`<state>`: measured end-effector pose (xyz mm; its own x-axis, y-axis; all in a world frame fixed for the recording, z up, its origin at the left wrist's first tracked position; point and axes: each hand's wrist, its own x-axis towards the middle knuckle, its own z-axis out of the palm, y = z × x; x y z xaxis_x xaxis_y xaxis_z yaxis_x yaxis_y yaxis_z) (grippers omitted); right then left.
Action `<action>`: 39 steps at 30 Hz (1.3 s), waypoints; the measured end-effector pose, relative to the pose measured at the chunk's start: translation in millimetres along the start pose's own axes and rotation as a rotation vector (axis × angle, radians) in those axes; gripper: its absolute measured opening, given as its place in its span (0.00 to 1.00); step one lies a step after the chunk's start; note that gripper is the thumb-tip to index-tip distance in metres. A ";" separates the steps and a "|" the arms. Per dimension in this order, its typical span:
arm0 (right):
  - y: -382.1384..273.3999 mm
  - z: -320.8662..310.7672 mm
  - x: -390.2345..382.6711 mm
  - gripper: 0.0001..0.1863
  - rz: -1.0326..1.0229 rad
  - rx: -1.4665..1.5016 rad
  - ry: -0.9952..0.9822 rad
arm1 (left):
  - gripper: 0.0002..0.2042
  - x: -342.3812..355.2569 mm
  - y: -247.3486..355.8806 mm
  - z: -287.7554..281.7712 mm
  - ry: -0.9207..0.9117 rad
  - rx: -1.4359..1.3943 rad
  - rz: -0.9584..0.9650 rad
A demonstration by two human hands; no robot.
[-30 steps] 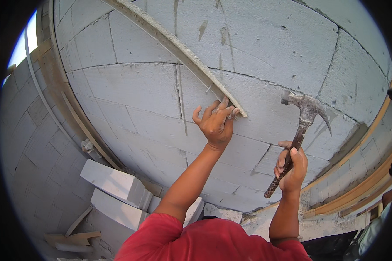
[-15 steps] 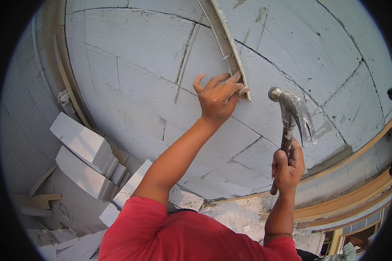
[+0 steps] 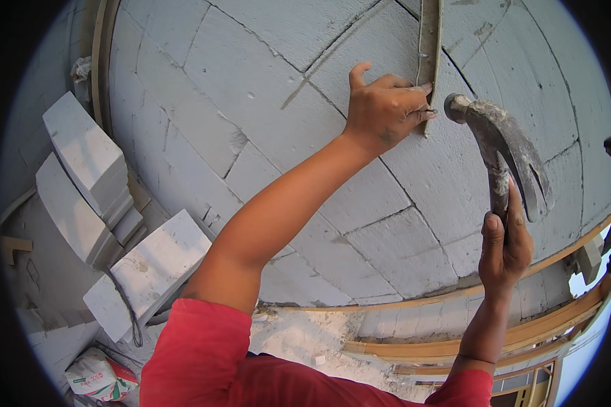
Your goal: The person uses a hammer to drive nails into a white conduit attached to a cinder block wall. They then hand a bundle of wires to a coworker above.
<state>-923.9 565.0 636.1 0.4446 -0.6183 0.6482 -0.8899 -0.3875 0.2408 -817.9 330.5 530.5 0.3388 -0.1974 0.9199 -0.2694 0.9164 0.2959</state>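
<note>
My right hand (image 3: pixel 508 247) is wrapped round the shaft of a claw hammer (image 3: pixel 499 146), its metal head streaked with pale dust or mortar. The hammer's round striking face is just right of my left fingertips, apart from them. My left hand (image 3: pixel 389 112) is up against a narrow strip (image 3: pixel 428 54) that runs down the light grey block wall (image 3: pixel 360 183). Between its thumb and forefinger is a small dark nail (image 3: pixel 435 110), mostly hidden by the fingers, its end facing the hammer. The other left fingers are curled, with one raised.
Stacked pale blocks (image 3: pixel 85 152) stand at the lower left, with another block (image 3: pixel 159 251) nearer my left arm. A printed sack (image 3: pixel 102 376) lies at the bottom left. Wooden beams (image 3: pixel 455 349) curve along the lower right, and a wooden post (image 3: pixel 102 61) stands at the left.
My view has shifted and turned, so the wall and strip sit differently. The hammer head is nearer my left fingertips than before. Both hands keep their hold.
</note>
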 end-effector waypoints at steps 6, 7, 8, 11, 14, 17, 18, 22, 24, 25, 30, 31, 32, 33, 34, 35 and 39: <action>-0.6 5.8 11.9 0.23 -0.019 -0.178 -0.142 | 0.12 0.9 0.7 2.0 0.014 0.019 -0.018; 1.0 7.0 13.9 0.23 -0.033 -0.174 -0.133 | 0.12 0.8 0.3 2.5 0.025 0.025 -0.016; 2.5 8.2 14.8 0.23 0.003 -0.199 -0.169 | 0.12 0.7 -0.1 2.9 0.034 0.030 -0.015; 5.2 8.6 14.3 0.23 0.050 -0.150 -0.044 | 0.10 -0.2 -1.2 4.3 0.014 0.013 -0.013; 4.6 6.6 11.3 0.22 -0.076 0.025 0.071 | 0.06 -1.7 -1.0 6.5 0.067 -0.017 -0.013; 4.6 6.8 13.5 0.23 -0.078 -0.185 -0.091 | 0.07 -2.7 -1.5 7.9 0.081 -0.009 0.004; 4.2 6.0 14.4 0.23 -0.101 -0.253 -0.148 | 0.07 -2.8 -1.7 8.2 0.076 -0.006 0.003; 4.8 7.7 18.6 0.23 -0.105 -0.262 -0.103 | 0.08 -1.9 -3.6 7.4 0.069 0.002 0.020; 3.7 7.5 18.2 0.22 -0.182 -0.158 -0.026 | 0.08 -1.9 -3.5 6.6 0.066 -0.003 0.030; 3.1 7.3 17.3 0.22 -0.241 -0.118 0.022 | 0.08 -1.9 -3.1 6.5 0.070 -0.005 0.031; 2.9 2.6 15.4 0.20 0.115 -0.289 -0.278 | 0.09 -3.0 -2.9 6.4 0.055 -0.002 0.037; 4.2 2.8 15.5 0.20 -0.009 -0.245 -0.211 | 0.10 -3.1 -3.5 6.0 0.057 -0.007 0.042; 4.9 3.3 14.4 0.19 -0.063 -0.227 -0.151 | 0.10 -3.3 -3.6 5.5 0.056 -0.008 0.037; 6.5 5.6 14.0 0.19 -0.163 -0.197 -0.055 | 0.11 -3.8 -3.1 5.0 0.058 -0.002 0.046; 7.5 6.9 13.0 0.19 -0.238 -0.248 -0.045 | 0.12 -3.3 -3.2 4.8 0.064 0.009 0.052; 9.2 10.0 12.1 0.18 -0.358 -0.292 0.006 | 0.13 -3.2 -2.7 4.8 0.066 0.022 0.049; 12.9 11.7 6.7 0.17 -0.019 -0.299 -0.240 | 0.14 -3.5 -1.2 4.2 0.051 0.033 0.042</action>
<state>-931.2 547.8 635.1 0.4413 -0.7690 0.4624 -0.8558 -0.2056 0.4747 -822.5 328.6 528.0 0.3722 -0.1405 0.9174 -0.3139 0.9112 0.2669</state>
